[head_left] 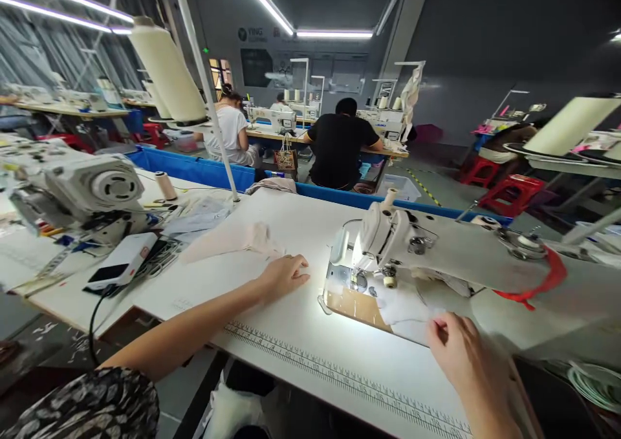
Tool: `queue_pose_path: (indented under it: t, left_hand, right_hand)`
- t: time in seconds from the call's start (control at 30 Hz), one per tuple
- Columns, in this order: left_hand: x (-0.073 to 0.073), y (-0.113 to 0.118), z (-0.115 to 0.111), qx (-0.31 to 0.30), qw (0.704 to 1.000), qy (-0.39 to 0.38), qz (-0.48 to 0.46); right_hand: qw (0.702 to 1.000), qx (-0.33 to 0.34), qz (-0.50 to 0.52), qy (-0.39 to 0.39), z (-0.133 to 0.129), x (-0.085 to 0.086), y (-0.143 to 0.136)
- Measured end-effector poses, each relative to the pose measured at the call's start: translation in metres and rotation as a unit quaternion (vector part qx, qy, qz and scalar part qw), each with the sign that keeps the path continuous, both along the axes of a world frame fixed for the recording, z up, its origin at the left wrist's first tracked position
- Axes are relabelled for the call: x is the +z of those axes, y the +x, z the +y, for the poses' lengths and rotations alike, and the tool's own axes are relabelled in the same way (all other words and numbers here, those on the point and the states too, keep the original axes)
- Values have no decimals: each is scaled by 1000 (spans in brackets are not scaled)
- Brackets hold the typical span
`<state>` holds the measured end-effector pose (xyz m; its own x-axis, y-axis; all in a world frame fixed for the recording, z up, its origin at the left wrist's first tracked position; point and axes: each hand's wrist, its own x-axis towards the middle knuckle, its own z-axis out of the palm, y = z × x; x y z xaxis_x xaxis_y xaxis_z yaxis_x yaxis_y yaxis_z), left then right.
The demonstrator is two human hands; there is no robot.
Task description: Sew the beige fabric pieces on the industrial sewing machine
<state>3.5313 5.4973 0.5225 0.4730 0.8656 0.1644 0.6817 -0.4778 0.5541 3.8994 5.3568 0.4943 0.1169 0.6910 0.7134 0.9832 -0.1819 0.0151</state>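
Observation:
My left hand (285,275) rests on the white table left of the sewing machine, its fingers loosely bent and apart, with nothing in it. A pale fabric piece (233,242) lies just beyond it, crumpled at one end. To the right, my right hand (456,345) has its thumb and fingers closed at the edge of a white fabric piece (407,313). That fabric lies flat on the machine bed, below the head of the white sewing machine (381,235). The machine's lamp lights the needle area and the metal plate (342,276).
A printed ruler scale (315,364) runs along the table's front edge. At left are a white box-shaped device (121,262) with a cable and another sewing machine (92,183). A thread stand pole (208,96) rises behind. Two people sit at machines ahead.

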Motion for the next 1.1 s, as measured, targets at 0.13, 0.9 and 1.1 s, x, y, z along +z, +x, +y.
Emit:
queue_pose_path:
  t: [0.13,0.9,1.1]
  left_hand:
    - [7,-44,27,-35,997,51,-45]
    - [36,-87,45,-121,991,62,0]
    - [52,-35,24,-213,969,-109,-68]
  right_hand:
    - [998,12,-29,59,1,8,-1]
    - [977,204,58,-14,-1,22,-60]
    - [941,285,-20,-180,16,40,-124]
